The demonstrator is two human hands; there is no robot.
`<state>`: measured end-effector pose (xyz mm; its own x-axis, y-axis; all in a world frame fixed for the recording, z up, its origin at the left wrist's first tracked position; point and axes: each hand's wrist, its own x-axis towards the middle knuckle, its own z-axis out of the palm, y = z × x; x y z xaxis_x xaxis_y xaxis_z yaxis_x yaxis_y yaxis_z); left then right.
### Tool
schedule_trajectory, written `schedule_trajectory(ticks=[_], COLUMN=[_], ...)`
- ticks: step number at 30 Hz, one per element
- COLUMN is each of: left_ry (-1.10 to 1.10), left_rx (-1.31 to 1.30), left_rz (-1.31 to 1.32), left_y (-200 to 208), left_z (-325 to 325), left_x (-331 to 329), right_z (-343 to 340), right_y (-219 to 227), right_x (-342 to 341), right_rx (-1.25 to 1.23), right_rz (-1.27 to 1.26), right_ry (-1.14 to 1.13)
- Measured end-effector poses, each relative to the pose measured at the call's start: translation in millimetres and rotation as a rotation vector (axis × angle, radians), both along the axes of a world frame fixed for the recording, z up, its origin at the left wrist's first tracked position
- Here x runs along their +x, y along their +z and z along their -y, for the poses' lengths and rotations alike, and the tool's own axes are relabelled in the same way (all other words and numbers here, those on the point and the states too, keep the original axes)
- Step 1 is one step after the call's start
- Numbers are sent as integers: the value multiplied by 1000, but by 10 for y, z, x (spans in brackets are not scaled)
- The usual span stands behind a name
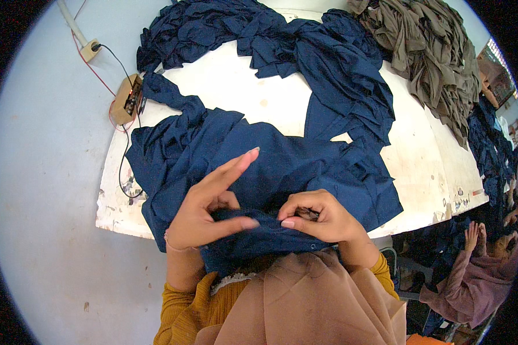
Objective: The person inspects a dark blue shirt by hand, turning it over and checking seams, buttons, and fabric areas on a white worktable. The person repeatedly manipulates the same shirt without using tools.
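Observation:
A navy blue garment [270,149] lies bunched over the near edge of the table, its front part hanging towards my lap. My left hand [210,207] is at the garment's near left part, index finger stretched up and thumb stretched to the right, with a wide gap between them. My right hand [322,215] is closed, its thumb and index finger pinching a fold of the navy cloth. A small dark patch shows inside the curl of its fingers; I cannot make out what it is. Below the right hand, a small round button [313,246] shows on the cloth.
Heaped navy garments [213,29] line the far side of the white table [259,98], with brown garments [426,52] at the far right. A brown power box [126,100] with cables sits at the left by the wall. Another person [472,282] works at the right.

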<state>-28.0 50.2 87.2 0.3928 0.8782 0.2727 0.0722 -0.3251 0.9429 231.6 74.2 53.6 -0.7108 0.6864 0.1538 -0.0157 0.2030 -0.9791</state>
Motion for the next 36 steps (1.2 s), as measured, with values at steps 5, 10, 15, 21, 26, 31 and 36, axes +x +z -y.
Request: schedule_trajectory(ticks=[5,10,15,21,26,31,36], left_ry=[501,999,174,245,326,253,188], left_rx=[267,470,294,455,494,624,186], left_rz=[-246,-885,-659,-596,-580,-825,-42], left_y=[-120,-180,35,-40,-1,-120,-72], left_z=[-79,-130,100,176,287,253,311], left_x=[-321,-350,2,-1,261,163,101], right_z=[-1,-7,-20,-80,-80,-70,-65], right_y=[38,7,10,11,81,128,155], right_x=[26,70,107,228,209,221,264], right_rx=[31,53,60,30,23,17,73], right_rz=[35,1,-3,-5,-3,-8,51], right_ry=[-73,-91,-133,-199,-218,-289,-260])
